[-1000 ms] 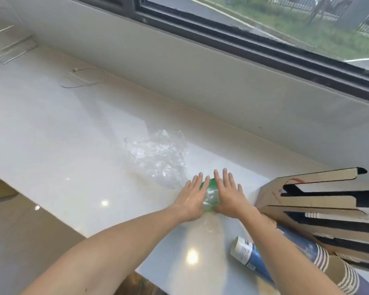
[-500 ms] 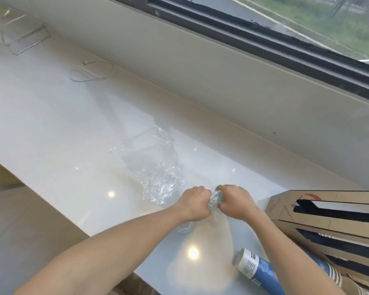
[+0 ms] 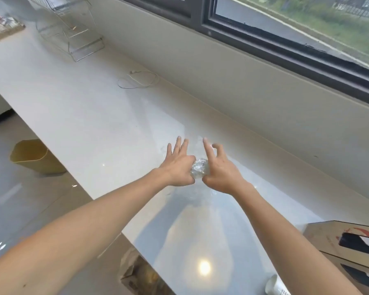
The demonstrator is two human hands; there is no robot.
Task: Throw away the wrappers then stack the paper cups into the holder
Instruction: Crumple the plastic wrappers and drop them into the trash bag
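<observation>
A clear plastic wrapper (image 3: 199,169), crumpled into a small ball, is squeezed between my two hands above the white counter (image 3: 90,116). My left hand (image 3: 178,165) presses it from the left with the fingers spread forward. From the right, my right hand (image 3: 220,169) presses it, index finger pointing out and the other fingers curled. The brown cardboard cup holder (image 3: 328,237) lies at the lower right. The white end of a sleeve of paper cups (image 3: 273,286) shows at the bottom edge.
A yellow bin (image 3: 31,155) stands on the floor left of the counter. A brown paper bag (image 3: 136,273) sits below the counter edge. A white cable (image 3: 139,80) and a clear acrylic rack (image 3: 73,37) lie further along, by the window wall.
The loose sheet of wrapper has been gathered into a tight ball between my hands. My fingers went from fists to spread out. The view has swung left, bringing the bin into sight.
</observation>
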